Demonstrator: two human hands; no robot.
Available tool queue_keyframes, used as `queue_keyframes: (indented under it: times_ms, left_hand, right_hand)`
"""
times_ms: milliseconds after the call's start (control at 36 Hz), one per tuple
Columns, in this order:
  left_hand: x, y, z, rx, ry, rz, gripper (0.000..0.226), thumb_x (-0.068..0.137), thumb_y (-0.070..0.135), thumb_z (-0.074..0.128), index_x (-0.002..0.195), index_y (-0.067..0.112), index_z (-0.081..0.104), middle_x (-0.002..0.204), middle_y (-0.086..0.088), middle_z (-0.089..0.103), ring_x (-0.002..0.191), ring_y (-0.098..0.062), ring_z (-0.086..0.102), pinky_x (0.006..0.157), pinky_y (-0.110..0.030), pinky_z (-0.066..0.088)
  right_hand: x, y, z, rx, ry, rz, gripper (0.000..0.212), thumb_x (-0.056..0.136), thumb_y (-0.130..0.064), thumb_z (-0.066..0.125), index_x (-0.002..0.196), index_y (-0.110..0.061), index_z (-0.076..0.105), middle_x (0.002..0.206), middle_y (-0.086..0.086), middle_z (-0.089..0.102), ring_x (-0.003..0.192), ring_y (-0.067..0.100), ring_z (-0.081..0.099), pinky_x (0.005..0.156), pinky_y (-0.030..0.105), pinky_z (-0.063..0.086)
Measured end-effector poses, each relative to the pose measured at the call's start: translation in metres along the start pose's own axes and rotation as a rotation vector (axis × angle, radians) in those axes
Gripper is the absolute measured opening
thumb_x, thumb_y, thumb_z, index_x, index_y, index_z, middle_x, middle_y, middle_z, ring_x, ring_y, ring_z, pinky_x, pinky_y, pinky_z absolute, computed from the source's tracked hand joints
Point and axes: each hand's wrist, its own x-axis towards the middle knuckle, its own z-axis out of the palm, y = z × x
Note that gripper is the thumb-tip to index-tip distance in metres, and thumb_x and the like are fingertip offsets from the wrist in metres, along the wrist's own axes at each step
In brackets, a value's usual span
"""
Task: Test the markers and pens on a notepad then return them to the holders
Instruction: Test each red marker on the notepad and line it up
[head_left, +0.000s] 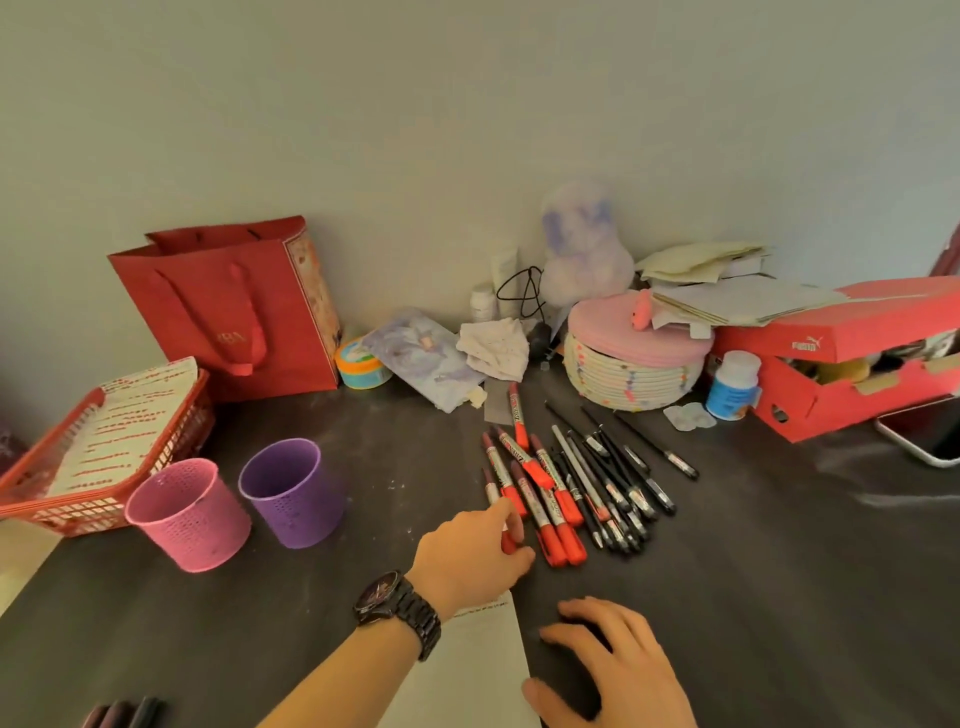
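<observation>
A pile of red markers (543, 486) lies on the dark table, with several black pens (615, 480) fanned out just to its right. My left hand (470, 558), which wears a dark watch, reaches to the near left end of the pile and pinches one red marker (510, 541) between thumb and fingers. The white notepad (470, 670) lies under that forearm. Beside the notepad's right edge, my right hand (610, 670) rests on the table with its fingers spread, holding nothing. At the left stand a pink holder (189, 514) and a purple holder (292, 491); no pens show in either.
A red mesh basket (31, 501) of papers and a red gift bag (234, 306) stand at the back left. A rope basket with a pink lid (631, 358), a small bottle (731, 384) and a red shoebox (852, 374) line the back right. A phone (922, 431) lies at the right edge.
</observation>
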Motion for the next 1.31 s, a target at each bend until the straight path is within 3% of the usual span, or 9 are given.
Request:
queue_keyframes:
  times_ms: [111, 167, 361, 500, 694, 889, 1028, 1194, 1306]
  left_hand:
    - [-0.008, -0.008, -0.009, -0.164, -0.006, -0.071, 0.011, 0.088, 0.042, 0.053, 0.096, 0.039, 0.047, 0.088, 0.014, 0.065, 0.084, -0.012, 0.064, 0.08, -0.037, 0.053]
    - [-0.014, -0.015, -0.016, -0.333, 0.012, -0.108, 0.009, 0.091, 0.036, 0.055, 0.097, 0.037, 0.049, 0.089, 0.01, 0.069, 0.079, -0.01, 0.067, 0.081, -0.037, 0.055]
    - [-0.06, -0.04, -0.035, -0.939, 0.147, -0.25, 0.016, 0.095, 0.022, 0.063, 0.109, 0.019, 0.056, 0.085, -0.001, 0.075, 0.062, -0.015, 0.066, 0.064, -0.031, 0.054]
    - [-0.106, -0.049, -0.036, -1.12, 0.188, -0.243, 0.016, 0.1, 0.013, 0.052, 0.108, 0.015, 0.066, 0.086, -0.008, 0.074, 0.064, -0.021, 0.064, 0.066, -0.034, 0.054]
    - [-0.15, -0.05, -0.026, -1.216, 0.18, -0.217, 0.03, 0.105, 0.015, 0.04, 0.107, 0.014, 0.07, 0.089, -0.012, 0.072, 0.069, -0.024, 0.065, 0.07, -0.035, 0.055]
    - [-0.165, -0.043, -0.011, -1.108, 0.128, -0.174, 0.033, 0.107, 0.018, 0.037, 0.103, 0.02, 0.07, 0.085, -0.004, 0.073, 0.066, -0.018, 0.064, 0.066, -0.027, 0.054]
    - [-0.17, -0.038, 0.003, -0.91, 0.127, -0.168, 0.039, 0.104, 0.032, 0.037, 0.087, 0.038, 0.071, 0.073, 0.006, 0.066, 0.058, -0.006, 0.048, 0.058, -0.025, 0.041]
    - [-0.18, -0.028, 0.02, -0.098, 0.462, -0.113, 0.057, 0.094, 0.058, 0.011, 0.068, 0.025, 0.049, 0.059, 0.009, 0.054, 0.057, -0.014, 0.051, 0.053, -0.028, 0.041]
    - [-0.182, -0.018, 0.027, 0.123, 0.684, 0.036, 0.039, 0.093, 0.037, 0.038, 0.056, 0.026, 0.031, 0.044, 0.007, 0.045, 0.04, -0.014, 0.04, 0.04, -0.023, 0.023]
  right_hand:
    - [0.003, -0.001, -0.001, 0.009, -0.019, 0.019, 0.036, 0.066, -0.075, 0.055, 0.087, -0.051, 0.071, 0.107, -0.028, 0.064, 0.105, 0.007, 0.066, 0.073, 0.029, 0.057]
    - [0.005, 0.0, -0.001, -0.022, -0.097, 0.043, 0.041, 0.07, -0.078, 0.052, 0.1, -0.055, 0.067, 0.122, -0.036, 0.051, 0.123, 0.003, 0.051, 0.095, 0.033, 0.05]
    - [-0.001, -0.002, -0.003, 0.051, -0.226, 0.148, 0.051, 0.069, -0.085, 0.044, 0.113, -0.06, 0.056, 0.124, -0.049, 0.028, 0.127, -0.014, 0.019, 0.11, 0.018, 0.027]
    - [0.001, -0.009, -0.005, 0.038, -0.157, 0.181, 0.028, 0.076, -0.065, 0.071, 0.101, -0.056, 0.063, 0.117, -0.044, 0.04, 0.124, -0.005, 0.037, 0.105, 0.026, 0.039]
    - [0.012, -0.037, -0.023, 0.321, -0.122, 0.341, 0.035, 0.075, -0.071, 0.055, 0.104, -0.053, 0.06, 0.107, -0.037, 0.057, 0.11, -0.007, 0.049, 0.092, 0.02, 0.038]
    - [0.025, -0.086, -0.028, 1.013, -0.227, 0.554, 0.046, 0.074, -0.056, 0.062, 0.11, -0.03, 0.069, 0.097, 0.0, 0.076, 0.081, 0.021, 0.074, 0.076, 0.037, 0.06]
    - [0.011, -0.102, -0.019, 1.193, -0.126, 0.596, 0.047, 0.067, -0.054, 0.069, 0.096, -0.017, 0.073, 0.096, 0.008, 0.077, 0.085, 0.021, 0.074, 0.07, 0.029, 0.058]
    - [-0.002, -0.123, -0.008, 1.667, 0.045, 0.752, 0.036, 0.087, -0.033, 0.062, 0.06, -0.01, 0.058, 0.07, 0.011, 0.061, 0.069, 0.021, 0.065, 0.07, 0.036, 0.054]
    - [-0.002, -0.139, -0.001, 1.997, 0.158, 1.03, 0.047, 0.095, -0.034, 0.058, 0.055, -0.018, 0.042, 0.057, -0.001, 0.039, 0.053, 0.017, 0.044, 0.068, 0.033, 0.043]
